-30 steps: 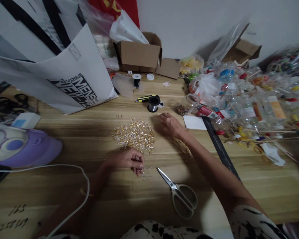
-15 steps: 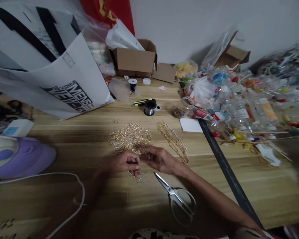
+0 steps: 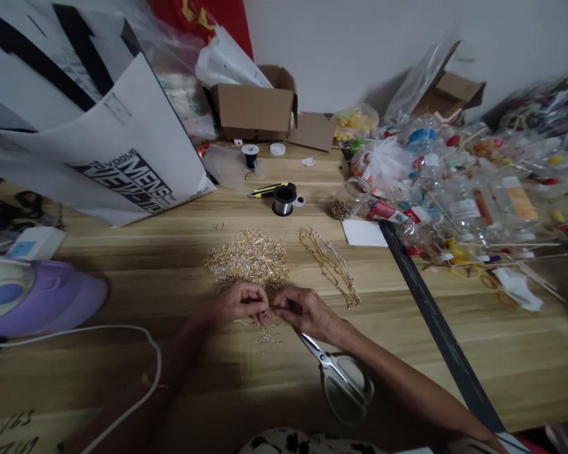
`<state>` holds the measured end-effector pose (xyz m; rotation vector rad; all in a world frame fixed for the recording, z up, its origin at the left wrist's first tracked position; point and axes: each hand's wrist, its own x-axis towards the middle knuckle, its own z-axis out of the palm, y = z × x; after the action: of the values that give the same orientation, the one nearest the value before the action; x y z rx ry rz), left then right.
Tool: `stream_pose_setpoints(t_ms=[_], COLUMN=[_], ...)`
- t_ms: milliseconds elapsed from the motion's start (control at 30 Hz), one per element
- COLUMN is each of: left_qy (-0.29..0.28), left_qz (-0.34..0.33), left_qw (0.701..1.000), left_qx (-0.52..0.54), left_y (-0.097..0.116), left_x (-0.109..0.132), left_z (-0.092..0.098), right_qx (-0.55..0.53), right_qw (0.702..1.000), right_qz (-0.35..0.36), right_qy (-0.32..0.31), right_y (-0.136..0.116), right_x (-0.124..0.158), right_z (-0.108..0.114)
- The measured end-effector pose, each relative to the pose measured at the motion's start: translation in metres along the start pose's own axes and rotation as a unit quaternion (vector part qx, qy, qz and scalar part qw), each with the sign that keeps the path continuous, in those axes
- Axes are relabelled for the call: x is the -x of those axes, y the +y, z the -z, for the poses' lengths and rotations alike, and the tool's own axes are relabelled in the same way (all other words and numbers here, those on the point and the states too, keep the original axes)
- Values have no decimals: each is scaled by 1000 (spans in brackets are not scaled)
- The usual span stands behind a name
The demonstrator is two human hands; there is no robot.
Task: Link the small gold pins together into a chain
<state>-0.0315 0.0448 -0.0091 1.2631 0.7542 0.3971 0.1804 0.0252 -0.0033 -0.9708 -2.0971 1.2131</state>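
Note:
My left hand (image 3: 243, 301) is closed in a pinch on a small silvery beaded chain (image 3: 246, 323), part of which shows below the fingers. Close beside it, my right hand (image 3: 307, 310) has its thumb and fingertips pressed together; whatever they hold is too small to make out. Just beyond both hands lies a heap of gold and silver beaded pieces (image 3: 248, 255). A few short silvery beaded strips (image 3: 269, 340) rest on the table below the fingers. Scissors (image 3: 341, 378) lie under the right wrist, blades towards the hands. Longer gold bead chains (image 3: 329, 268) are stretched out to the right.
A spool of silvery wire (image 3: 284, 200) and a yellow-black utility knife (image 3: 267, 190) lie behind the heap. A white bag (image 3: 170, 139) and purple object (image 3: 52, 296) stand left. Plastic bottles (image 3: 464, 202) crowd the right. A white cable (image 3: 146, 340) crosses front left.
My right hand has moved slightly down and its fingers have closed to a pinch beside the left. It now covers the scissors' tips. The view has shifted a little.

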Motion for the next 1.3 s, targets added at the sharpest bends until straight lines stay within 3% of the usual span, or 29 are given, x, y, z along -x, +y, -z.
stream_pose_setpoints(t_ms=[300,767,1167,1300], left_qy=[42,75,73,67], left_qz=[-2,24,20,16], left_qw=[999,996,996,997], left_qx=[-22,-35,-38,-32], left_y=[-6,-5,-2,-1], left_x=[-3,-4,-3,-2], left_z=[-5,-11,-10,-10], right_qx=[-27,-27,55,46], right_qw=[997,995,986,988], right_qz=[13,40,94,99], right_qy=[73,84,126,109], right_y=[14,21,18,15], right_x=[1,1,5,7], right_z=[-9,-9,-6,-10])
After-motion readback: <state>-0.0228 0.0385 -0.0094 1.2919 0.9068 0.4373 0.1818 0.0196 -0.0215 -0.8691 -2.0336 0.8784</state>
